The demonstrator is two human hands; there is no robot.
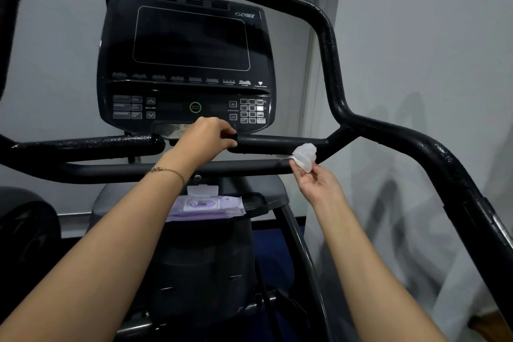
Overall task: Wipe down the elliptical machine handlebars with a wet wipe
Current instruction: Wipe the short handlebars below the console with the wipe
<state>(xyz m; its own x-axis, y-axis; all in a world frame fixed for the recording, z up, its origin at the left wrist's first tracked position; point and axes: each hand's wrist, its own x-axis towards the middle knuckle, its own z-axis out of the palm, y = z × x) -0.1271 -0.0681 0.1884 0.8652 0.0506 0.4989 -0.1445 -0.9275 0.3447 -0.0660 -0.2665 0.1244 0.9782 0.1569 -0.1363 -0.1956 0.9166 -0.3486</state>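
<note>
The left hand (pixel 206 136) curls its fingers round the capped end of the short inner handlebar (pixel 272 144), while the right hand (pixel 316 183) pinches a bunched wet wipe (pixel 305 155) between thumb and fingertips against that bar's far end, near the junction. Wadded so small and held so lightly, the wipe could slip free or skim only one face; the gripped end risks being missed altogether.

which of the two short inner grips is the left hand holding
The right-side grip: the left hand curls round its inner end; the left-side grip is untouched.
</note>
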